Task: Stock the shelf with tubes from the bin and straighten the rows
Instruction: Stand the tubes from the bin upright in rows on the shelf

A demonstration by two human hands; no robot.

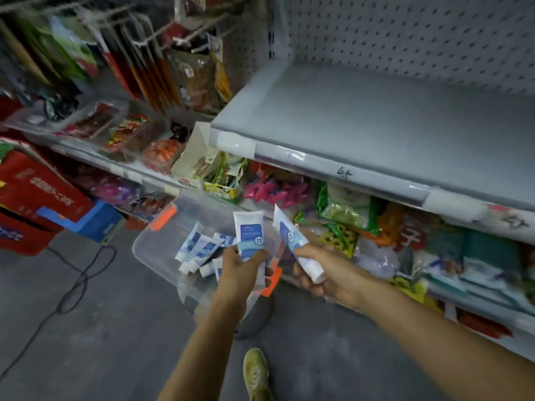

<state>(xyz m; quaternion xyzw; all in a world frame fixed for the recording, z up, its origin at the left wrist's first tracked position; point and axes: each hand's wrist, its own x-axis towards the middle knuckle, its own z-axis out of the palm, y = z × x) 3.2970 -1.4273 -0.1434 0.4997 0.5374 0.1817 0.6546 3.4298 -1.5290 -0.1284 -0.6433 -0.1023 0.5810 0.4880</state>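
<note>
Nearest: one yellow-green shoe on the grey floor, both bare forearms reaching forward over it.

Left hand: fingers curled round the lower end of a white-and-blue tube, thumb across its front. Tube held roughly upright, crimped end up.

Right hand: fingers wrapped round the cap end of a second tube. This one is tilted, crimped end up and toward the left. The two tubes are near each other but not touching.

Both hands sit over the near right corner of a clear plastic bin with orange latches. Loose tubes of the same kind lie jumbled on its bottom, pointing in mixed directions. A black cable loops on the floor left of the bin.

Behind the bin: lower shelf crowded with bagged goods, pink items and a yellow box.

Above that: wide grey shelf with a handwritten mark on its front strip, backed by perforated panel.

Far left: red cartons, trays of packets, hanging packs; blurred.
</note>
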